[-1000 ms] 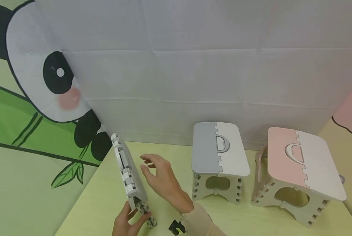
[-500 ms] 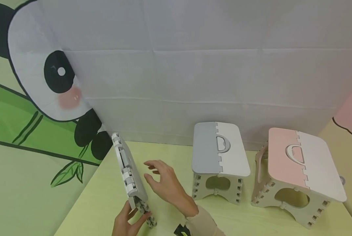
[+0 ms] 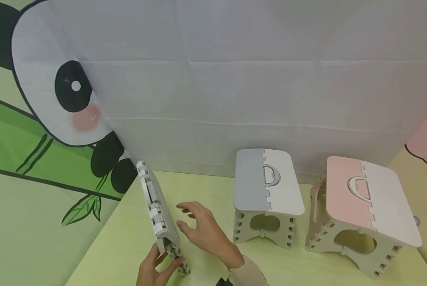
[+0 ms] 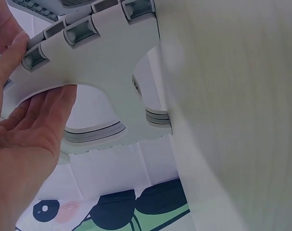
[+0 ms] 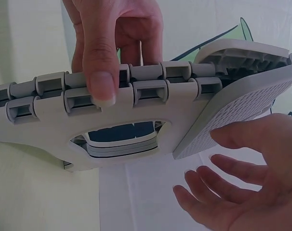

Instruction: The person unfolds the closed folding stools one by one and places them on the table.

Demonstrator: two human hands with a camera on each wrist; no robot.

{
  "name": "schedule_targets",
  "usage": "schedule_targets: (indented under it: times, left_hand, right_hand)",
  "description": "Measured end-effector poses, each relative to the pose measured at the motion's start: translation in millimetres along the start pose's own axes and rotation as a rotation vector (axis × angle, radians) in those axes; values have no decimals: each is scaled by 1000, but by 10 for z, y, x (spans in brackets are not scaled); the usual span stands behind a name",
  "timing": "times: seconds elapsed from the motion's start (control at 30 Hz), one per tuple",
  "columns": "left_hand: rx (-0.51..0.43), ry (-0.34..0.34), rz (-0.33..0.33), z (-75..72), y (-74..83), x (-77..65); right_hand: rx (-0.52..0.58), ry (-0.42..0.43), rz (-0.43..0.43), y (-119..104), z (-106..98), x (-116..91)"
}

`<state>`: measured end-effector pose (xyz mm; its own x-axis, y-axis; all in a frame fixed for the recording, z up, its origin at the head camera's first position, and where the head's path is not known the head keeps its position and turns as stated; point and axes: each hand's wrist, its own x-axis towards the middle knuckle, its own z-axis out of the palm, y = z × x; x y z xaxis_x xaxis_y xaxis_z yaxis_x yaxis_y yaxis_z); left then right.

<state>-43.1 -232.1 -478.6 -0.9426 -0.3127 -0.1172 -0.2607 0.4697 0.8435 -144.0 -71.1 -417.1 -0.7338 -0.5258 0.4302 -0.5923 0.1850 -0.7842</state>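
A grey and white folding stool (image 3: 160, 212), its top folded together, stands on edge at the left of the table. My left hand (image 3: 152, 267) grips its hinged leg panel (image 5: 54, 115) at the near end. In the left wrist view, fingers (image 4: 54, 108) of this hand reach into the panel's oval opening; in the right wrist view, the thumb (image 5: 101, 86) presses the hinged edge. My right hand (image 3: 205, 232) hovers just right of the stool's flat top, apart from it, fingers loosely bent with nothing in them.
Two folding stools stand unfolded to the right: a grey and white one (image 3: 267, 180) and a larger pink and white one (image 3: 349, 198). They sit on the pale yellow table (image 3: 124, 238). Behind rises a grey-white cloth (image 3: 206, 95), with a panda picture (image 3: 38, 91) at left.
My right hand has drawn slightly to the right and down, away from the folded stool. The left hand and the stool keep their place.
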Motion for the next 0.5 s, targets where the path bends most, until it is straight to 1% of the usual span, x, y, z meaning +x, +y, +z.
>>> schedule_targets:
  times: [0.07, 0.2, 0.33, 0.43, 0.5]
  left_hand:
    - [3, -1, 3, 0, 6, -2]
    - [1, -4, 9, -4, 16, -7]
    - [-2, -10, -6, -10, 21, -14]
    - [-6, -22, -20, -14, 23, -19]
    - [-9, -28, -16, -16, 21, -21]
  right_hand:
    - [1, -5, -6, 9, 5, -20]
    - [0, -20, 10, 19, 14, -58]
    - [6, -39, 23, 30, 30, -90]
    - [5, -47, 16, 45, 45, -111]
    - [1, -50, 7, 58, 52, -124]
